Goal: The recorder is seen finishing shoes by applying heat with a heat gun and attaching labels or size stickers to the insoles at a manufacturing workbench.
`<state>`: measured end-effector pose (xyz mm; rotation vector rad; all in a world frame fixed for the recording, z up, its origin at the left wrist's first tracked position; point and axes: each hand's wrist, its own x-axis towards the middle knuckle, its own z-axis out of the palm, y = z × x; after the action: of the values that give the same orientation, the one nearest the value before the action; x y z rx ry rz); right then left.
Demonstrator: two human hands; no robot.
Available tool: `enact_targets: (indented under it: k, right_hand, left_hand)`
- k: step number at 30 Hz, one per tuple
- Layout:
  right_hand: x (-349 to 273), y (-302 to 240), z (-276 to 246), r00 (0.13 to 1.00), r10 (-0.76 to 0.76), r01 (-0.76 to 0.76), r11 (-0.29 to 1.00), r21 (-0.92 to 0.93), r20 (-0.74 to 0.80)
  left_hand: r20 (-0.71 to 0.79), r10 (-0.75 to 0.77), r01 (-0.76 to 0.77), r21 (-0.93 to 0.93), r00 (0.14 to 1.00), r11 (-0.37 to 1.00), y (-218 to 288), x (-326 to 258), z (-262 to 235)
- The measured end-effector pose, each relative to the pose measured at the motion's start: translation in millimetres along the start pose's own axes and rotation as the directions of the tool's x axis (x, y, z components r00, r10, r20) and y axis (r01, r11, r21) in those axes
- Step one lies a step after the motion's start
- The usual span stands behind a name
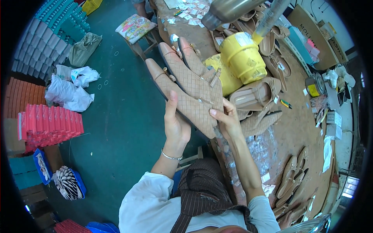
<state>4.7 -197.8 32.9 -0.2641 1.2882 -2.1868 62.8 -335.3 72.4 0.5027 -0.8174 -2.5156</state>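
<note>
Left hand [175,123] grips a stack of tan woven sandals [190,83] from below, fingers closed on the soles; right hand [227,118] pinches their heel end. Just beyond them sits a yellow canister [243,57] on the workbench [295,128]. The sandals look mid-inspection; aligning them likely needs a steady grip.

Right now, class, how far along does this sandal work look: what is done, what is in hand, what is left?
Done, it seems: tan sandals paired in a row at the bench's near end. In hand: the left hand and right hand hold up a bunch of tan woven-strap sandals. Left, probably: the loose tan sandal heap beside the yellow plastic canister.
</note>
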Motion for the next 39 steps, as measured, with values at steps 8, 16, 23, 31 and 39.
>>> enact_targets:
  k: [8,16,23,31,39]
  right_hand:
    - [69.2,-16.7,3.5,1.000,0.001,-0.002,0.987,0.159,0.007]
    - [76.5,-17.2,26.5,0.837,-0.498,0.481,0.473,-0.738,0.227]
    - [24.3,-21.1,62.8,0.785,-0.430,0.495,0.002,-0.869,0.446]
    - [-45.8,-42.2,28.1,0.724,-0.517,0.669,0.365,-0.648,0.456]
    - [-135.0,-35.2,-54.8,0.863,-0.497,0.227,0.547,-0.806,-0.094]
  left_hand:
    - [0.145,0.215,-0.236,0.151,0.966,0.960,-4.0,54.5,5.7]
    - [0.119,0.140,-0.176,0.383,0.983,0.907,-25.7,52.3,-47.0]
    - [0.078,0.044,-0.057,0.171,0.996,0.984,-22.7,39.5,-49.7]
    - [0.262,-0.356,0.398,-0.130,0.897,0.908,-19.6,60.9,-25.4]
    - [0.228,-0.475,0.526,-0.297,0.850,0.797,-35.5,89.0,-9.2]
